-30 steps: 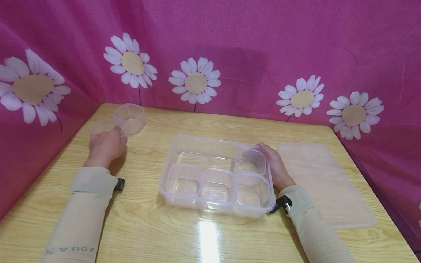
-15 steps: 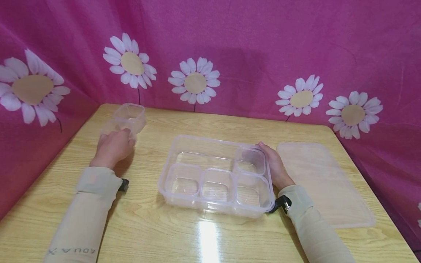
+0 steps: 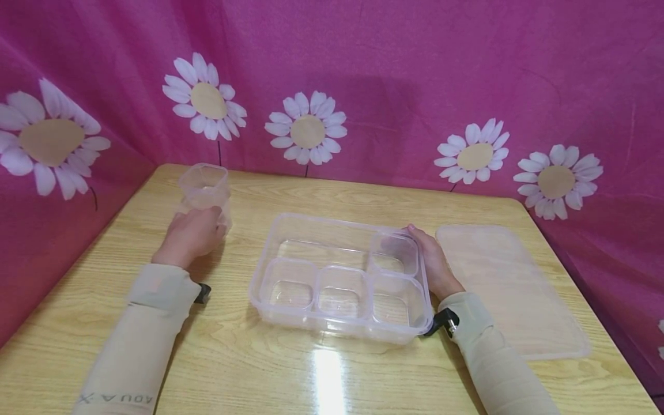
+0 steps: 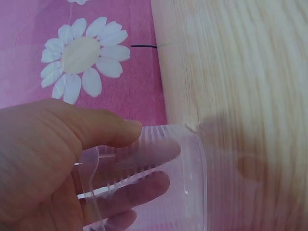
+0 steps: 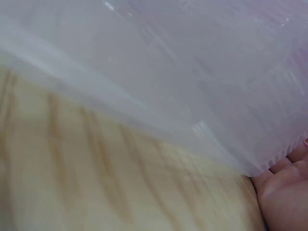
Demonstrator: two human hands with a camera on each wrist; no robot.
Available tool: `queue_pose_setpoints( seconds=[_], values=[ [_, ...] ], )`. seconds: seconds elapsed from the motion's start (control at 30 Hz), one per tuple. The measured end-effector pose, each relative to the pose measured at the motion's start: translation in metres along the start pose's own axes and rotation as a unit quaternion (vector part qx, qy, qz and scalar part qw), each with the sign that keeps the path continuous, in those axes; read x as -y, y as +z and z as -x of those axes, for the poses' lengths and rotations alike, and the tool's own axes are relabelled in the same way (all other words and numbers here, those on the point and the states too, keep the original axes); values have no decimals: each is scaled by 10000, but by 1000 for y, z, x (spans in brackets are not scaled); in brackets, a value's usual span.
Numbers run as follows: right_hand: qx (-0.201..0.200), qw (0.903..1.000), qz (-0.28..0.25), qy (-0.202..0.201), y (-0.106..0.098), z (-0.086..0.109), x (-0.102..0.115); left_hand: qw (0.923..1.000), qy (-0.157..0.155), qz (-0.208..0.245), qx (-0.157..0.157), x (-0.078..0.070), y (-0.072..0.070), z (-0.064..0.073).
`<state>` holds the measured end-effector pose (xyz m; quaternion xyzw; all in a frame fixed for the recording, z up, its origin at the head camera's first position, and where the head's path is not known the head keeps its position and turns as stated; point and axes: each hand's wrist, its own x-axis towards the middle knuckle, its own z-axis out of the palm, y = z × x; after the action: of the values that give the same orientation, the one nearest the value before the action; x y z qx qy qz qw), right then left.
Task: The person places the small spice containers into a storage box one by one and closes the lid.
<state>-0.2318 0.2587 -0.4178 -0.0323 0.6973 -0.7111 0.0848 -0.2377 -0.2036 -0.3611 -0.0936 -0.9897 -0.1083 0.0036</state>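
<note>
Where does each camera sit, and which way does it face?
Head: on the head, looking forward and down at the table and box; left hand, right hand and sleeves show.
Left wrist: on that wrist, facing the gripped cup; that hand shows.
Right wrist: on that wrist, facing the box; part of that hand shows.
Head and right wrist share the box.

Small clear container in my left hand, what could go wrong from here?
The small clear container might slip or tip, since it juts out beyond your left hand. It could also bump the second small container, which stands just beyond it. And your right hand, against the side of the large box, might nudge it sideways.
</note>
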Motion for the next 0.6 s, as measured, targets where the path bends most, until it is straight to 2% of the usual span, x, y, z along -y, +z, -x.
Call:
queue_pose_setpoints(
  seconds=[0.23,0.6],
  values=[
    [-27,9999,-136,58,1,0,0,9997,207,-28,-98,-8,2,-1],
    [3,9997,-233,4,1,0,0,9976,491,79,-472,-15,4,0]
  ],
)
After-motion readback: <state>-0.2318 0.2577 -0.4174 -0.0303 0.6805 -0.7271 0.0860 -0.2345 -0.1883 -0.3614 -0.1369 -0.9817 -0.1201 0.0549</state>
